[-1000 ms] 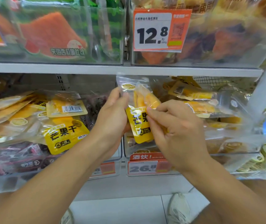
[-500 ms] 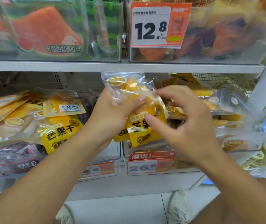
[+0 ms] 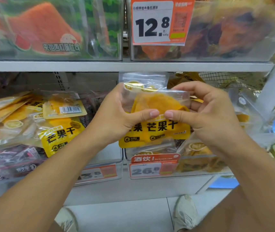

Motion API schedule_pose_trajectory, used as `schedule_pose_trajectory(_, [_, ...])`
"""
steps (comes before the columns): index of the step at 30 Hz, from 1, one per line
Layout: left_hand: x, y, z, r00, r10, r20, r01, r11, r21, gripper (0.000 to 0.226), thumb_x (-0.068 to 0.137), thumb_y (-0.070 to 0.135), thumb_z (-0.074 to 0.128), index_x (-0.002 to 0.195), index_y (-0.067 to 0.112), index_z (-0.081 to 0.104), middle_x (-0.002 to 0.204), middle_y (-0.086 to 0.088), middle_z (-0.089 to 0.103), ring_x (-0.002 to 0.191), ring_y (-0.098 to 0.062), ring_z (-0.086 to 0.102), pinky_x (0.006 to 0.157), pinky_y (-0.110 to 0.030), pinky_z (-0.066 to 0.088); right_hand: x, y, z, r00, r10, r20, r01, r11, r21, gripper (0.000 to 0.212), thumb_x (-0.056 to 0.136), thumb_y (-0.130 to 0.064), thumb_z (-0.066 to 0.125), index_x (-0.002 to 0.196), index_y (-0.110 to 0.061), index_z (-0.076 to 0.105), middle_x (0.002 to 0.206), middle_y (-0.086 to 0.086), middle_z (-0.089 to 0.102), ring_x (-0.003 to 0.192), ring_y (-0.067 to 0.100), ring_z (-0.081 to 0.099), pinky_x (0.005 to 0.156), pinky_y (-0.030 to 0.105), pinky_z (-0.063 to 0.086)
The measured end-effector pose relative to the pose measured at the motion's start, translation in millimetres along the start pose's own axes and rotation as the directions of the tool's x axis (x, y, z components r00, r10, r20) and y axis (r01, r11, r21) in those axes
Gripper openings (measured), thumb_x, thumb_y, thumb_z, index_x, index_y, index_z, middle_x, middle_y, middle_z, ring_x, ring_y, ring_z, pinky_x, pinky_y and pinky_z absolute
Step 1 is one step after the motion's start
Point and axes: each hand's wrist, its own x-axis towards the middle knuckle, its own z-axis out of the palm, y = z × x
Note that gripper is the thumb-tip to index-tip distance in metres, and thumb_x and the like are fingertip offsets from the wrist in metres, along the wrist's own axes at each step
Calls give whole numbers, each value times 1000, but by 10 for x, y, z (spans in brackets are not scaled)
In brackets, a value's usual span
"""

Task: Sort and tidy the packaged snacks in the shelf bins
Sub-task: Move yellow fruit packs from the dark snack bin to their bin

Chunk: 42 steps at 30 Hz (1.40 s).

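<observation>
Both hands (image 3: 115, 114) (image 3: 212, 118) gripping 芒果干 packs (image 3: 156, 129), 12.8 tag (image 3: 151, 27) above

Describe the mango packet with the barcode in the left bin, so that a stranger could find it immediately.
Look at the lower shelf, in the left clear bin with the 13.8 price tag. On top of its heap of yellow mango packets lies the barcode packet. It alone shows its back with a white barcode, while its neighbours show black characters.

Reads "12.8" on the orange price tag (image 3: 162, 22) at 12 o'clock; "芒果干" on the yellow mango packet (image 3: 156, 131) at centre and another packet (image 3: 61, 136) at 9 o'clock; "酒饮!" and "26" on the lower tag (image 3: 153, 166) at 6 o'clock.
</observation>
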Motion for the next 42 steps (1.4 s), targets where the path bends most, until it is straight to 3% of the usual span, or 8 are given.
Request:
schedule_pose_trajectory(7, [-4,-19,-10,997,-21,76,25,998,-56,85,63,44,91,133,18,51,125,2,68,116,-16,65,100,-44,51,-25,28,131,995,-69,-73,83,976,201,48,59,14,81,93,-14,62,125,2,64,113,17,67,97,41,55])
schedule_pose_trajectory(12, [-2,-35,-11,985,17,171,-2,996,-92,76,77,10,82,142,9,44,131,-4,65,121,-18,63,100,-37,52,1,77,238,999,-43,-27,48,971,236,62,58,25,78,104,-11,56,118,7,62,115,20,66,89,28,56])
schedule_pose_trajectory(20, [-113,58,72,966,158,205,-161,987,1,69,75,-4,82,130,18,46,111,8,63,102,-15,67,84,-31,57,86,-73,25,995,-93,-43,81,971,-227,98,52,-58,90,135,-32,46,129,-7,57,106,15,64,80,36,58])
schedule_pose_trajectory(24, [-184,161,121,930,324,176,-337,940,54,69,74,8,85,127,28,46,117,4,64,106,-26,67,84,-52,58,58,-138,-82,968,-230,98,234,972,-24,57,57,-30,91,106,-19,64,99,-8,74,91,12,72,75,26,58])
schedule_pose_trajectory(29, [-46,180,54,833,542,109,-538,750,384,64,77,25,85,126,25,44,107,21,56,107,3,57,87,-19,49,49,-246,-123,879,-473,63,475,853,-218,38,63,-14,91,92,-20,67,84,-16,71,79,-1,65,70,17,50])
schedule_pose_trajectory(33, [102,-103,67,944,246,219,-329,697,637,44,83,37,70,113,30,40,107,10,46,94,-8,46,78,-28,42,163,-174,-115,951,-161,265,302,679,-669,49,66,-22,90,110,-31,70,89,-13,69,84,4,66,79,33,55])
schedule_pose_trajectory(39, [181,-160,97,951,195,238,-284,857,431,51,85,17,75,109,22,31,103,1,46,91,-16,54,74,-32,50,283,-192,224,914,-20,406,394,282,-875,38,78,-33,72,113,-39,59,111,-4,61,98,30,62,80,45,54])
schedule_pose_trajectory(42, [209,-115,-111,966,157,205,-226,899,374,65,71,26,84,115,20,37,116,-1,51,112,-12,57,99,-30,49,381,-145,169,935,3,356,338,304,-891,27,86,-30,64,109,-44,58,92,-1,67,90,35,62,78,44,55])
